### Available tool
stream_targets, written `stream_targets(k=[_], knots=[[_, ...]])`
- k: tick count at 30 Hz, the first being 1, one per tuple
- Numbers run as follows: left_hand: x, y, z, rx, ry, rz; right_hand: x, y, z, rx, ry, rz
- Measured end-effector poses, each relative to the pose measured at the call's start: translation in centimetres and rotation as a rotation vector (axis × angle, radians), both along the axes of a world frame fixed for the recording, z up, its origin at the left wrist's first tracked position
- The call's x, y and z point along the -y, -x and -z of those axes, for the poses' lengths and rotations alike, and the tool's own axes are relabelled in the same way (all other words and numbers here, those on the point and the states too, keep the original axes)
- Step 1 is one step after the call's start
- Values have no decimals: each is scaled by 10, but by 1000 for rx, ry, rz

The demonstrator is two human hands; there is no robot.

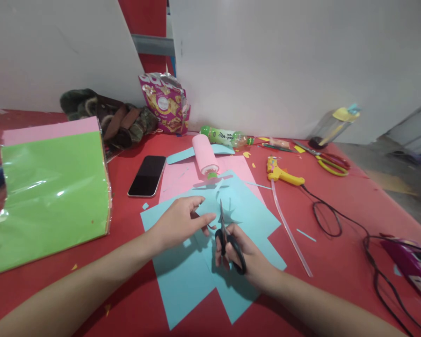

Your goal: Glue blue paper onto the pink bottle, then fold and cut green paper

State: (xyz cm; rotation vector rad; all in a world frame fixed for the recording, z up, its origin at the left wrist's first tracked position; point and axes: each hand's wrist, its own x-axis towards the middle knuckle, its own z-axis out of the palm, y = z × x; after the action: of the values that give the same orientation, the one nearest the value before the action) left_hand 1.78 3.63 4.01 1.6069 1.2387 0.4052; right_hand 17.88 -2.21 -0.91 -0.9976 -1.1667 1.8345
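My right hand (243, 250) has its fingers through the black handles of a pair of scissors (223, 219), whose blades point away from me. Just left of the blades, my left hand (184, 220) has its thumb and fingers closed on a small light blue paper piece (213, 202); its outline blends into the paper behind it. Below both hands lie light blue paper sheets (175, 290), overlapping a pink sheet (171, 180). Beyond the hands, a pink-wrapped bottle (205, 153) with a green cap lies on its side, over a curved blue strip (180, 155).
A phone (147, 176) and plastic-wrapped coloured paper (52, 187) lie left. At right are a yellow glue gun (284, 177), a glue stick (291, 229), cables and larger scissors (331, 164). A snack bag (166, 103), drink bottle (224, 135) and camouflage item (126, 121) line the back.
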Motion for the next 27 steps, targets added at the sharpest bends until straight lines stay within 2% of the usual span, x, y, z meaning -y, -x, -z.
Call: stream_targets(k=[5,14,21,27], knots=[[-1,3,-1,-60,-22,-56,1,0,3,-4,34,15],[-4,8,-1,-84,-138,-50,-1,3,-5,-22,119,28],[-6,11,-4,-99,-156,-57,-1,2,-5,-1,137,44],[-7,9,0,3,-130,-123,1,4,-3,-11,133,50]])
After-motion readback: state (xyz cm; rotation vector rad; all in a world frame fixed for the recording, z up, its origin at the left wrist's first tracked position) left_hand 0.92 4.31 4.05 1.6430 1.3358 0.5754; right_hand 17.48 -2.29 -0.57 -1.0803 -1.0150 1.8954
